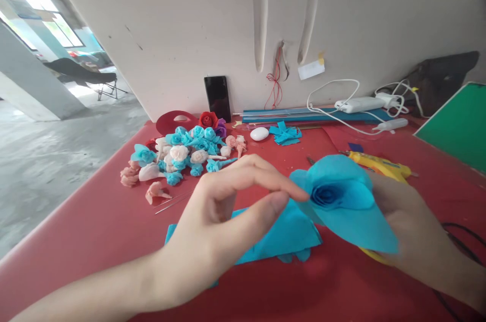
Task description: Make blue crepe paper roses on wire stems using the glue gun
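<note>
Head view: blue flower point(337, 177) above red surface point(273, 291)
Left hand point(201, 236): thumb, index parted, by petal point(299, 180)
Right hand point(404, 205): behind flower; can't tell grip
Wall slip point(311, 70): unreadable
Left edge point(85, 194): beside floor point(49, 180)

Daylight enters through the windows point(63, 28) at upper left, their panes burnt out to white, with glare on the concrete floor point(94, 145). The pale wall point(190, 18) is softly and evenly lit, though the top right corner darkens and blurs. A faint sheen lies along the red counter's point(72, 241) left side. Shadow deepens the heart of the blue paper rose point(337, 180); the right hand point(402, 210) looks smeared. Wide-angle distortion stretches the edges.
</note>
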### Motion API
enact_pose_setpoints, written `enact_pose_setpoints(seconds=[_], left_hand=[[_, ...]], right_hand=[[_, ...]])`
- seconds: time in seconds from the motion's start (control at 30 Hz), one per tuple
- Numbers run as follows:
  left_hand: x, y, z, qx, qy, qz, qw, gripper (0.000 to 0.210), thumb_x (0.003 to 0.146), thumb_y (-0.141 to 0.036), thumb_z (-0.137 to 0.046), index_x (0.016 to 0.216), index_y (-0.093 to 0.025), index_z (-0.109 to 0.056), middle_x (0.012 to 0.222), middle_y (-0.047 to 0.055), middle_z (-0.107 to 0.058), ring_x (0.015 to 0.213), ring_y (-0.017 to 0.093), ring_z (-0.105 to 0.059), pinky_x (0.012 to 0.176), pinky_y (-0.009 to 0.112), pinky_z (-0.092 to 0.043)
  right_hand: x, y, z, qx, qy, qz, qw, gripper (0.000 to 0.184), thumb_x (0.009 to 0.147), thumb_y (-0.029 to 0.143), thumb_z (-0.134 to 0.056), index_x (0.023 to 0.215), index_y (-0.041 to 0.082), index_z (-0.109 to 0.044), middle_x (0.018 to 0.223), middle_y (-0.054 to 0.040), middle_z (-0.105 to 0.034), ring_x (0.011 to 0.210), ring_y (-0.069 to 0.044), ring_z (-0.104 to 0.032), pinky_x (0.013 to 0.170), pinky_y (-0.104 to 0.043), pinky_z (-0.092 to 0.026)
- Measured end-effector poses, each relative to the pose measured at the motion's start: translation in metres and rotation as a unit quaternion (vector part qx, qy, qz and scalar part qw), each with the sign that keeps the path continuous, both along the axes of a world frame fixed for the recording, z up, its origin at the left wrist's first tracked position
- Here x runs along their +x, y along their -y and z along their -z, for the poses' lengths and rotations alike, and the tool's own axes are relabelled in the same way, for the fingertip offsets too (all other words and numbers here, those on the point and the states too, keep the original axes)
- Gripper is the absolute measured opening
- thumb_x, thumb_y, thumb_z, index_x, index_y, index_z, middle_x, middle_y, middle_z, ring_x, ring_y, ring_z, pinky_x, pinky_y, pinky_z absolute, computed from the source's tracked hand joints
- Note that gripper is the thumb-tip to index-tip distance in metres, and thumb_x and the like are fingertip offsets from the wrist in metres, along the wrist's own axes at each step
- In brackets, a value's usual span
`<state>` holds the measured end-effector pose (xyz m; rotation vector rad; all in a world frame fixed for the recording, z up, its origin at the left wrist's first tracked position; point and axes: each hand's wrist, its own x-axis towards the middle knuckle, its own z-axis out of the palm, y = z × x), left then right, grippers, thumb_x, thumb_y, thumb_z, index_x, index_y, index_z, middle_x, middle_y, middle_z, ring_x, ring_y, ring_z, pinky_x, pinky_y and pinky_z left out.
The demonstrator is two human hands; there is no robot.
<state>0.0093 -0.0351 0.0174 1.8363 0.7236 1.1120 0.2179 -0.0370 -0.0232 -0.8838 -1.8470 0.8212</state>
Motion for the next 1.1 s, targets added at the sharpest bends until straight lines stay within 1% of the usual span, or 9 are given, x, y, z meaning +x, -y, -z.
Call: enact_pose_setpoints(seconds=[0.07,0.17,0.33,0.47,0.53,0.63,0.87,1.0,1.1], left_hand=[[-0.001,-0.003,0.001,-0.006,0.010,-0.001,1.000,0.014,0.088,-0.020,-0.054,0.080,-0.022,-0.066,0.080,-0.002,-0.063,0.079,0.010,-0.058,0.073,0.019,-0.050],[-0.001,-0.006,0.006,0.012,-0.013,-0.018,1.000,0.012,0.088,-0.018,-0.052,0.080,-0.021,-0.060,0.079,-0.002,-0.061,0.077,0.011,-0.056,0.070,0.021,-0.048],[0.002,-0.009,0.009,0.224,-0.073,-0.050,0.971,0.014,0.074,-0.011,-0.065,0.075,-0.021,-0.057,0.072,-0.003,-0.061,0.071,0.014,-0.055,0.096,0.039,-0.036],[0.002,-0.007,0.007,0.297,-0.089,-0.073,0.948,0.017,0.072,-0.014,-0.069,0.078,-0.023,-0.056,0.072,-0.003,-0.062,0.067,0.014,-0.054,0.092,0.039,-0.037],[0.001,-0.008,0.007,0.306,-0.084,-0.083,0.945,0.018,0.072,-0.016,-0.070,0.080,-0.024,-0.056,0.074,-0.003,-0.062,0.070,0.015,-0.053,0.092,0.038,-0.036],[0.000,-0.010,0.010,0.310,-0.070,-0.090,0.944,0.017,0.072,-0.016,-0.070,0.082,-0.024,-0.057,0.076,-0.002,-0.061,0.073,0.015,-0.052,0.091,0.037,-0.036],[0.000,-0.012,0.010,0.331,-0.046,-0.077,0.939,0.008,0.078,-0.015,-0.064,0.078,-0.023,-0.062,0.070,-0.002,-0.057,0.065,0.014,-0.050,0.084,0.036,-0.038],[-0.001,-0.012,0.010,0.281,-0.021,-0.041,0.959,0.007,0.077,-0.017,-0.066,0.079,-0.023,-0.063,0.074,-0.003,-0.058,0.067,0.013,-0.051,0.091,0.036,-0.036],[-0.002,-0.013,0.011,0.241,-0.006,-0.011,0.971,0.011,0.076,-0.015,-0.066,0.082,-0.024,-0.063,0.077,-0.002,-0.059,0.072,0.014,-0.051,0.086,0.035,-0.039]], right_hand=[[0.001,-0.001,0.001,-0.010,-0.004,-0.040,0.999,0.007,0.084,0.020,-0.057,0.083,0.027,-0.059,0.079,0.0058,-0.062,0.072,-0.011,-0.059,0.065,-0.017,-0.050],[0.001,-0.001,-0.002,-0.001,-0.007,-0.034,0.999,0.021,0.081,0.020,-0.064,0.095,0.035,-0.061,0.088,0.0102,-0.064,0.080,-0.008,-0.060,0.072,-0.011,-0.048],[-0.002,0.002,-0.008,-0.051,-0.047,-0.053,0.996,0.031,0.075,0.017,-0.068,0.097,0.039,-0.065,0.075,0.0122,-0.064,0.062,-0.006,-0.059,0.058,-0.008,-0.049],[-0.007,0.006,-0.009,-0.143,-0.080,-0.084,0.983,0.037,0.076,0.009,-0.065,0.098,0.038,-0.067,0.086,0.0111,-0.066,0.069,-0.006,-0.061,0.064,-0.010,-0.052],[-0.009,0.008,-0.007,-0.183,-0.097,-0.117,0.971,0.042,0.077,0.007,-0.062,0.105,0.038,-0.065,0.089,0.0090,-0.067,0.072,-0.008,-0.064,0.065,-0.013,-0.054],[-0.010,0.009,-0.004,-0.203,-0.104,-0.126,0.965,0.045,0.076,0.006,-0.064,0.110,0.035,-0.064,0.097,0.0055,-0.067,0.081,-0.012,-0.065,0.071,-0.018,-0.056],[-0.011,0.009,-0.002,-0.244,-0.119,-0.144,0.952,0.054,0.074,0.004,-0.064,0.111,0.043,-0.062,0.104,0.0085,-0.065,0.089,-0.013,-0.064,0.078,-0.021,-0.057],[-0.011,0.009,-0.001,-0.216,-0.101,-0.128,0.963,0.033,0.077,0.010,-0.062,0.096,0.036,-0.068,0.091,0.0070,-0.066,0.085,-0.012,-0.064,0.069,-0.017,-0.056],[-0.010,0.009,0.000,-0.217,-0.099,-0.129,0.963,0.018,0.083,0.015,-0.057,0.088,0.031,-0.066,0.082,0.0064,-0.064,0.080,-0.011,-0.063,0.068,-0.017,-0.055]])
